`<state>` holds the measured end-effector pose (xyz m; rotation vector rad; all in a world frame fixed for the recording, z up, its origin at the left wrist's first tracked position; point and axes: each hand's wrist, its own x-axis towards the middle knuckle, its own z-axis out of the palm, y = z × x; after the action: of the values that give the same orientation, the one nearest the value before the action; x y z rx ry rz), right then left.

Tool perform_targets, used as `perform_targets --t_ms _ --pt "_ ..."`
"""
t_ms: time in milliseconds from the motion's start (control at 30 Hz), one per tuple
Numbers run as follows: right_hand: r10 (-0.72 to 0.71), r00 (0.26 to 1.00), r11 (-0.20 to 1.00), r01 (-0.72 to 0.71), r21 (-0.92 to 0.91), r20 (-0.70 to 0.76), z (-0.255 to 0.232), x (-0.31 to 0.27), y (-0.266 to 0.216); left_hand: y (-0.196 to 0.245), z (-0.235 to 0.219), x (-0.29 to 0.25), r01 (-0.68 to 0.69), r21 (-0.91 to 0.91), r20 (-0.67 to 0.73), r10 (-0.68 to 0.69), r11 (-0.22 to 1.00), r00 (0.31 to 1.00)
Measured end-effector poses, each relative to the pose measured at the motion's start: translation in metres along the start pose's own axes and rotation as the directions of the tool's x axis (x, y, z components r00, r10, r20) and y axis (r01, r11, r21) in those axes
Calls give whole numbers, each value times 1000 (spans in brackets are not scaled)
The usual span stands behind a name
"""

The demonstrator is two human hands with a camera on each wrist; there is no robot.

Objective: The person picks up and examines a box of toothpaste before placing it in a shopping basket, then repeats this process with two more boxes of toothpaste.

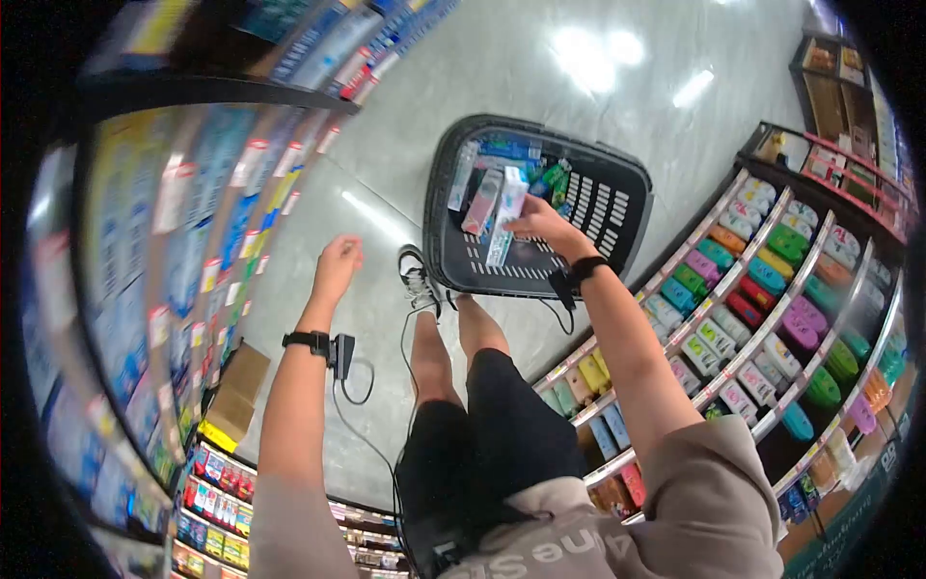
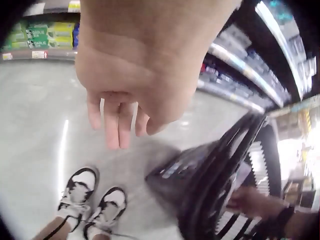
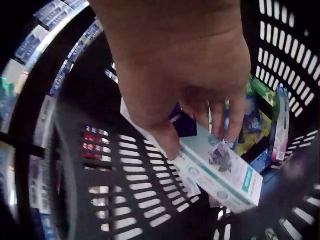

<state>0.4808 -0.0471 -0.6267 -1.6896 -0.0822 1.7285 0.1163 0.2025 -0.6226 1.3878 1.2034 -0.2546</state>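
A black plastic basket (image 1: 632, 207) stands on the grey floor in front of my feet, with several product boxes inside. My right hand (image 1: 540, 227) reaches into it and pinches a long white and teal box (image 1: 505, 227) between thumb and fingers. The right wrist view shows that hand (image 3: 197, 142) holding the box (image 3: 225, 175) just above the slotted basket floor (image 3: 130, 185), with other coloured boxes beyond it. My left hand (image 1: 338, 265) hangs apart to the left of the basket, holding nothing. In the left wrist view its fingers (image 2: 120, 120) are relaxed over the floor.
Shelves of coloured packs (image 1: 772, 289) line the right side of the aisle, and shelves of boxes (image 1: 174, 241) line the left. A flat cardboard box (image 1: 236, 391) lies on the floor at the left shelf's foot. My white and black shoes (image 2: 92, 197) stand beside the basket (image 2: 210, 175).
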Motion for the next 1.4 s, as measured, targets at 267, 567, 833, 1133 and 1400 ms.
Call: perform_targets --t_ms 267,567,833,1133,1400 --pt "-252 883 939 124 321 396 57 -129 -107 181 -82 -133 -227 35 -17 228 973 974" --pt "-556 479 753 -56 656 679 237 -278 -187 216 -123 -370 -391 -55 26 392 919 919" --pt "-112 422 985 168 44 900 342 -382 -160 140 -113 -613 -449 -38 -323 414 893 851" --pt "-2 271 625 752 -210 963 471 -509 -149 -16 -129 -766 -993 -108 -993 46 44 110" --pt "-6 344 578 768 -278 939 501 -541 -85 -85 -103 -763 -996 60 -995 -83 -65 -54"
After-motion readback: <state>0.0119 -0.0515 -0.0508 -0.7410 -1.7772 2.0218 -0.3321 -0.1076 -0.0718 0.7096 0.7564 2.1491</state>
